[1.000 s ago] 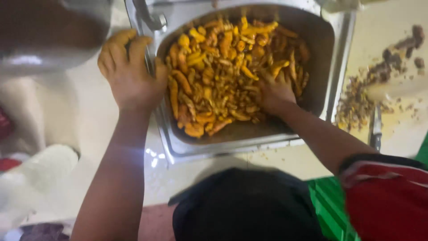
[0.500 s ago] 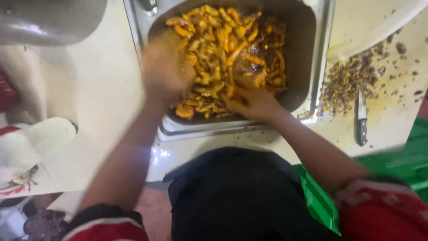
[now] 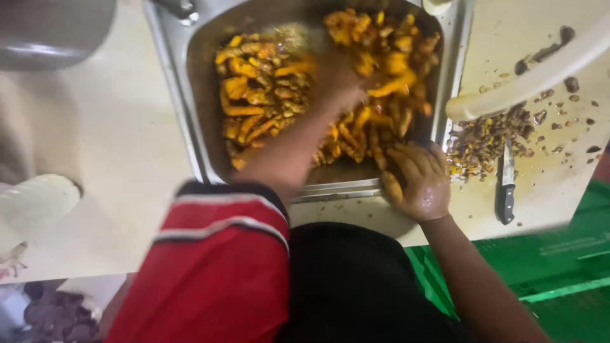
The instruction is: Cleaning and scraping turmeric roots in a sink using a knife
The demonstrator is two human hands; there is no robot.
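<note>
Head view showed the left hand [image 3: 337,79] buried in yellow root pieces [image 3: 267,95] filling the sink [image 3: 190,127], its fingers blurred, grip unclear; the right hand [image 3: 416,181] lay open on the rim, knife [image 3: 505,184] nearby.

Your single head camera looks steeply down, close over the sink [image 3: 190,127] at twelve o'clock, counter edge nearest you
</note>
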